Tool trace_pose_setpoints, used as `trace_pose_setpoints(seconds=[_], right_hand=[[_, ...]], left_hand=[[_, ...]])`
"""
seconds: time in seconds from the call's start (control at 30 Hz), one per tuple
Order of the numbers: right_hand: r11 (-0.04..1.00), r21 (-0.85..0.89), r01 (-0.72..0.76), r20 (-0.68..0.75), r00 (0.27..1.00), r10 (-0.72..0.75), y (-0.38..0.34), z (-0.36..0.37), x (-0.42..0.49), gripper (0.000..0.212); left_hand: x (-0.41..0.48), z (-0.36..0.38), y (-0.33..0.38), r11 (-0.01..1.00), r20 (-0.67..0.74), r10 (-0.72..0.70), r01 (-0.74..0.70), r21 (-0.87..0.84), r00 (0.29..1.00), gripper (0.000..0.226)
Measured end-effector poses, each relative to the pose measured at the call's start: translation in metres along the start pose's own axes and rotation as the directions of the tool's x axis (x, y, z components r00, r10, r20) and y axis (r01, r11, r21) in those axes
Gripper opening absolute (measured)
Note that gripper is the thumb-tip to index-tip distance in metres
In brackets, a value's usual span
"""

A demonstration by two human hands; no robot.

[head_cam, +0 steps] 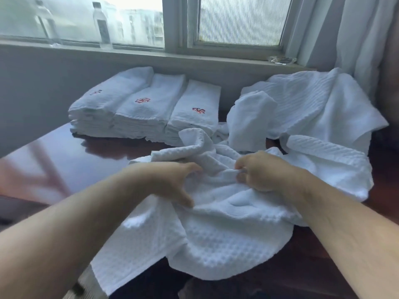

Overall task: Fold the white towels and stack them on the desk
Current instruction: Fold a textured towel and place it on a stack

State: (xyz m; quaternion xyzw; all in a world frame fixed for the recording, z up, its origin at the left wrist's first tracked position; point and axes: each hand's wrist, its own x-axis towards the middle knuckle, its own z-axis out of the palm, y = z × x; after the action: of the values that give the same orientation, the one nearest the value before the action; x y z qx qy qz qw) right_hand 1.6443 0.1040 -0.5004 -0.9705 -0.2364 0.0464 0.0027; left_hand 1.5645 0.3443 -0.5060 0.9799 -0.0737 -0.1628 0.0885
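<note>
A crumpled white waffle towel point(211, 238) lies on the dark wooden desk point(82, 156) in front of me and hangs over its near edge. My left hand point(172, 180) rests on the towel's upper left part, fingers curled into the cloth and thumb spread. My right hand point(259, 171) pinches a fold of the same towel near its middle. Three stacks of folded white towels point(142, 108) with red embroidery stand side by side at the back left. A heap of unfolded white towels point(308, 108) sits at the back right.
A windowsill point(151, 55) runs behind the desk with two clear water bottles point(102, 24) on it. A small glass object point(281, 59) lies on the sill at the right. A white curtain point(364, 35) hangs at the far right.
</note>
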Motion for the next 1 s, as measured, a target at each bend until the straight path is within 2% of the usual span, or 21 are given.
trace_pose_setpoints(seconds=[0.07,0.13,0.2,0.23,0.3,0.37,0.43,0.47,0.5,0.57,0.63,0.67,0.73,0.8,0.9,1.0], right_hand=[[0.992,-0.118,-0.035,-0.220,0.975,0.008,0.002,-0.003,0.004,0.009],[0.981,-0.120,-0.155,-0.443,0.892,0.087,0.005,-0.004,0.006,0.015],[0.969,-0.133,-0.208,-0.512,0.852,0.113,0.003,0.003,0.007,0.023],[0.975,-0.134,-0.175,-0.489,0.868,0.088,0.001,0.008,0.009,0.025],[1.000,0.014,0.015,-0.345,0.939,-0.009,-0.011,0.018,0.007,0.029],[0.969,0.175,0.173,-0.209,0.969,-0.135,-0.023,0.026,0.001,0.029],[0.936,0.221,0.275,-0.190,0.953,-0.235,-0.027,0.027,-0.002,0.028],[0.917,0.248,0.312,-0.176,0.946,-0.273,-0.027,0.025,-0.005,0.026],[0.903,0.286,0.321,-0.147,0.946,-0.290,-0.027,0.022,-0.007,0.024],[0.905,0.329,0.268,-0.102,0.963,-0.248,-0.022,0.015,-0.006,0.025],[0.973,0.203,0.106,-0.115,0.990,-0.084,-0.015,0.012,-0.001,0.040],[0.992,0.121,-0.024,-0.105,0.994,0.037,-0.012,0.012,0.002,0.038],[0.976,0.028,-0.214,0.000,0.977,0.215,-0.009,0.018,0.008,0.035],[0.966,0.010,-0.260,0.103,0.961,0.258,-0.012,0.022,0.012,0.041],[0.960,-0.010,-0.278,0.159,0.948,0.276,-0.016,0.025,0.022,0.056],[0.926,-0.059,-0.372,0.137,0.916,0.377,-0.015,0.024,0.030,0.055]], left_hand=[[-0.006,-0.010,-0.021,0.997,0.056,-0.068,0.065,0.044,0.996,0.122],[-0.010,-0.011,-0.042,0.997,0.009,-0.069,0.069,-0.018,0.998,0.125],[-0.013,-0.007,-0.054,0.994,-0.029,-0.088,0.086,-0.060,0.996,0.119],[-0.012,-0.004,-0.057,0.991,-0.038,-0.123,0.121,-0.051,0.992,0.112],[-0.005,-0.002,-0.056,0.983,-0.127,-0.184,0.184,-0.010,0.975,0.084],[0.002,-0.005,-0.047,0.983,-0.343,-0.170,0.185,0.010,0.924,0.062],[0.007,-0.005,-0.036,0.999,-0.587,-0.020,0.039,0.020,0.809,0.049],[0.009,-0.002,-0.032,0.998,-0.639,0.063,-0.068,0.016,0.767,0.039],[0.014,0.002,-0.028,0.989,-0.614,0.131,-0.146,0.025,0.779,0.029],[0.023,0.015,-0.024,0.979,-0.430,0.203,-0.177,0.101,0.880,0.045],[0.027,0.027,-0.025,0.987,-0.298,0.151,-0.127,0.100,0.943,0.062],[0.027,0.030,-0.026,0.992,-0.272,0.116,-0.098,0.078,0.955,0.069],[0.022,0.034,-0.025,0.996,-0.272,0.030,-0.006,0.089,0.962,0.085],[0.019,0.032,-0.023,0.982,-0.305,-0.106,0.148,0.117,0.946,0.096],[0.022,0.028,-0.026,0.929,-0.291,-0.300,0.348,0.128,0.908,0.102],[0.025,0.032,-0.041,0.909,-0.207,-0.387,0.409,0.078,0.899,0.099]])
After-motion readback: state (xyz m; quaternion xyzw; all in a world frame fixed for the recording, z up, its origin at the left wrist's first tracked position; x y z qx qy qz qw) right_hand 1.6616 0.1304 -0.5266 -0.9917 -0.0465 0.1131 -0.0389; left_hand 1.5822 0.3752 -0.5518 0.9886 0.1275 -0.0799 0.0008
